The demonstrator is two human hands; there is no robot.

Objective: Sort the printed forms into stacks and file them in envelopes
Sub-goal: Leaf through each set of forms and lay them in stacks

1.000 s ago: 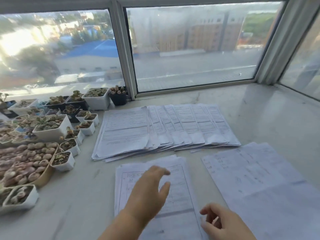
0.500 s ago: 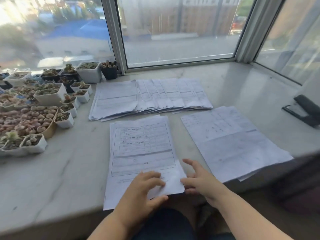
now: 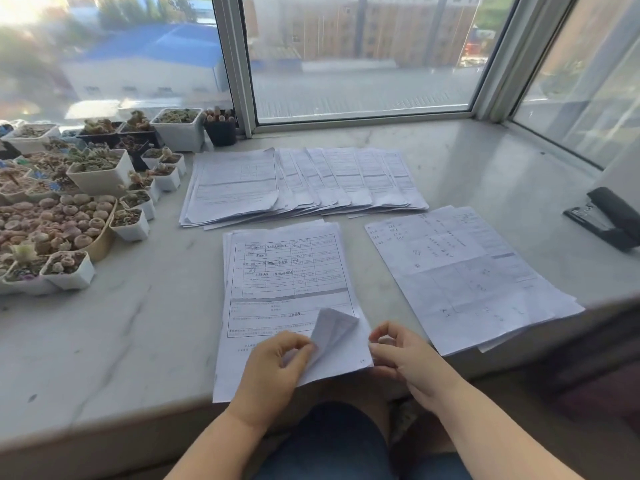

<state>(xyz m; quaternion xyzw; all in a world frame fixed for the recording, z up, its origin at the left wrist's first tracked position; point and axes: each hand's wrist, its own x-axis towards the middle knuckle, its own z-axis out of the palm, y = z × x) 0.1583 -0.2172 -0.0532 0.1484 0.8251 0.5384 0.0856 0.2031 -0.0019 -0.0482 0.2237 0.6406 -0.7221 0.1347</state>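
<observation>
left hand [image 3: 273, 365]: pinches curled corner of white printed form stack [image 3: 287, 289]
right hand [image 3: 401, 355]: fingers curled at stack's edge, grip unclear
form text: illegible

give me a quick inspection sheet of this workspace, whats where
surface: pale marble sill below a window.
job's things: fanned row of forms at the back; near stack in front of the person; face-down stack to its right. No envelopes seen.
clutter: succulent pots at left; black stapler at right.
grips: left hand pinches the top sheet's lifted corner; right hand curled at the near stack's right edge, hold unclear.
cables: nothing seen.
surroundings: buildings outside.
</observation>
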